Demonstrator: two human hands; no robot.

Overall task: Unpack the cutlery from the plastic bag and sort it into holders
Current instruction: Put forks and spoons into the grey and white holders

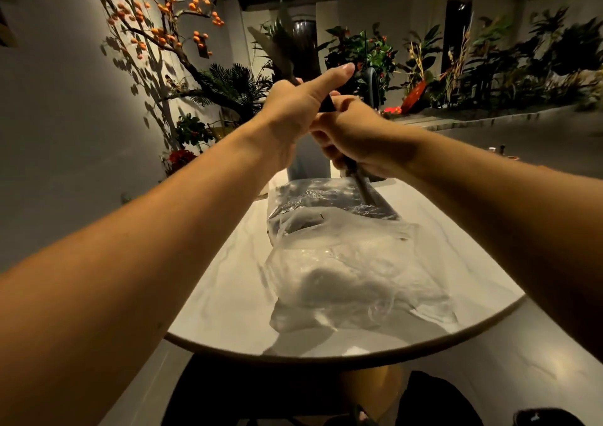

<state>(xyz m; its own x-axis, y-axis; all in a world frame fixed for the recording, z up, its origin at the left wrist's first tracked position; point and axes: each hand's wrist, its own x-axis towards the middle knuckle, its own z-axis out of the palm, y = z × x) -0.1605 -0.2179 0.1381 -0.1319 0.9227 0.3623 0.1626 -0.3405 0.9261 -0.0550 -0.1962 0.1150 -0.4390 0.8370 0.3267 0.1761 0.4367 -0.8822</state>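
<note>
Both hands are raised above the table (228, 295), clear of the plastic bag (352, 282), which lies slack and crumpled on the tabletop. The left hand (293, 112) grips a knife (270, 47), blade up, thumb extended. The right hand (355, 138) is curled round dark-handled cutlery (359, 181), ends pointing down toward the bag. Holding pieces apart probably serves sorting. A grey holder (306, 161) seems to stand behind the hands, mostly hidden.

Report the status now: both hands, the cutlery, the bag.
Left hand and right hand grip cutlery above table. Plastic bag lies crumpled below. Holders not visible.
</note>
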